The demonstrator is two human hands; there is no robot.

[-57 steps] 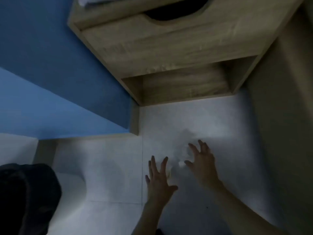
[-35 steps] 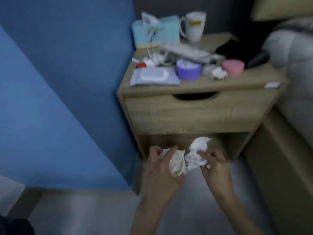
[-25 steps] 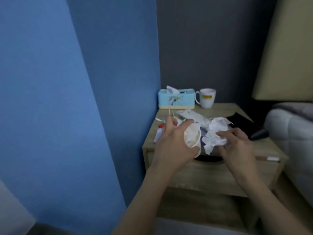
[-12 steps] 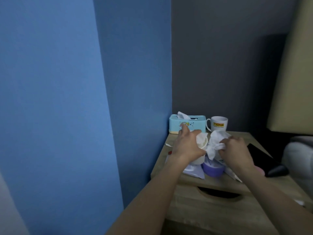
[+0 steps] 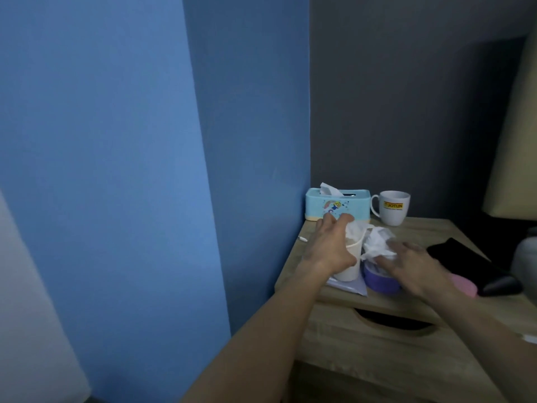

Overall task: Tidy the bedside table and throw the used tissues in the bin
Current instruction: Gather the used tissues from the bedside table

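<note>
Left hand fingers wrap a tissue-stuffed paper cup; right hand touches a crumpled tissue, grip too blurry honestly.

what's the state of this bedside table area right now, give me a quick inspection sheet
Surface: wooden bedside table, crowded top; a drawer with a cut-out handle below.
Job's things: paper cup with a tissue wad in it; crumpled tissue beside it. No bin in view.
Clutter: blue tissue box, white mug, purple tub, lilac pack beneath the cup, pink item, black item.
Hands: left hand grips the paper cup; right hand is blurred, fingers against the crumpled tissue, grip unclear.
Cables: small white tip at the table's left edge; cannot tell if it is a cable.
Surroundings: blue wall on the left, grey wall behind.
</note>
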